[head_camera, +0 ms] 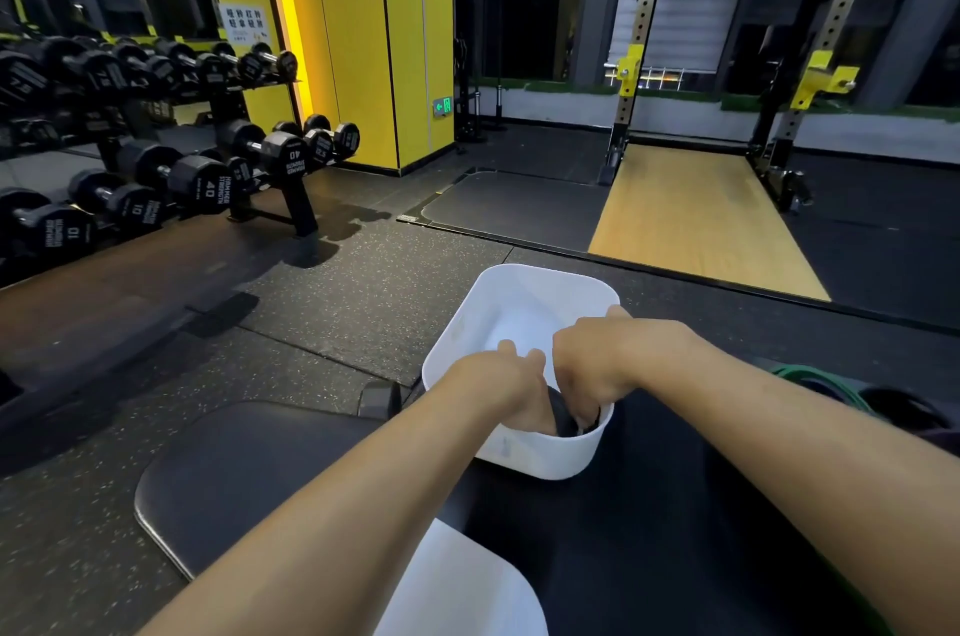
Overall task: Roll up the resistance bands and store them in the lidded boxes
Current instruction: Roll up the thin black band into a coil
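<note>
Two hands, left hand (498, 383) and right hand (597, 360), grip dark band (563, 419) | white box (545, 453) | black bench (249, 469) | gym

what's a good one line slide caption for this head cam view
Both hands, left and right, press a rolled dark band into an open white box on a gym bench.

dim gym, glowing yellow strip, edges warped.
</note>
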Motion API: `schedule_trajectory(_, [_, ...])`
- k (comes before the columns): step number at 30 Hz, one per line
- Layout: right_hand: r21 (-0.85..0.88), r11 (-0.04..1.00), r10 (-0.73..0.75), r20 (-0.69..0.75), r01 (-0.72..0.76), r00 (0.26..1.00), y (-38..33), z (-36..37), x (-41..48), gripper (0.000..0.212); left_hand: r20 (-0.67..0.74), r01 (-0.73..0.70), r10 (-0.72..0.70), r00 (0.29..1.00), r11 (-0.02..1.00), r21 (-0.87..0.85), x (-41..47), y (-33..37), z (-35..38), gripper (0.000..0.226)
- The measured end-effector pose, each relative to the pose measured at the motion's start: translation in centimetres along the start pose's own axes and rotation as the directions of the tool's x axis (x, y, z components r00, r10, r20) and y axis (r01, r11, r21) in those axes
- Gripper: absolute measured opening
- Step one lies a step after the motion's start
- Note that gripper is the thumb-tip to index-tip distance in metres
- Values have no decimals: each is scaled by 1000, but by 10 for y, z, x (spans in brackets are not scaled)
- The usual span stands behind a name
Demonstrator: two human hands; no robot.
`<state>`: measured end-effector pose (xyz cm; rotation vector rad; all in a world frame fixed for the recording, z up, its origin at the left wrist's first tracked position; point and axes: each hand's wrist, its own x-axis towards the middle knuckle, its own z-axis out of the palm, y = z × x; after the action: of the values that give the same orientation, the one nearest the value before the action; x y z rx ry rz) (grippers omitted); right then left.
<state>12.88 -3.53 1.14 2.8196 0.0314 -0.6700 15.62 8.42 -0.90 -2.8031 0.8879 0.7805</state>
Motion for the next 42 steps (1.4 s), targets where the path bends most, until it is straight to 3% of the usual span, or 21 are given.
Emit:
schedule_trajectory(7, [-75,997,18,-109,-26,994,-1,10,9,27,49,5,-7,999,999,44,3,-9,-8,81])
schedule_trajectory(12, [96,995,-15,3,15,1000,11,-2,3,12,31,-23,21,999,998,54,5,-9,-6,79])
schedule_trajectory(16, [19,1000,23,77,-24,997,4,-4,13,16,13,-30,29,1000,998,54,10,-13,-4,86])
schedule_trajectory(21, [-61,997,34,-41,-37,999,-2,3,18,31,-4,-56,56,998,995,77,15,-17,-1,81])
schedule_trajectory(25, [-11,999,34,-156,-36,987,3,9,9,23,10,-38,38,999,999,37,15,-20,-2,83])
schedule_trajectory(29, [-68,995,59,-201,-74,978,-2,13,7,25,24,-18,17,1000,1000,26,12,-15,0,73])
schedule_trajectory(36, [-155,986,40,-171,-67,984,-7,11,10,24,27,-29,28,999,998,50,7,-19,-7,69])
schedule_trajectory(40, [-62,997,32,-95,-38,995,-2,6,6,10,-34,0,0,999,1000,16,8,-11,0,70])
schedule_trajectory(42, [-3,998,58,-11,-58,998,0,0,4,17,-42,1,0,999,1000,12,6,-10,-1,72])
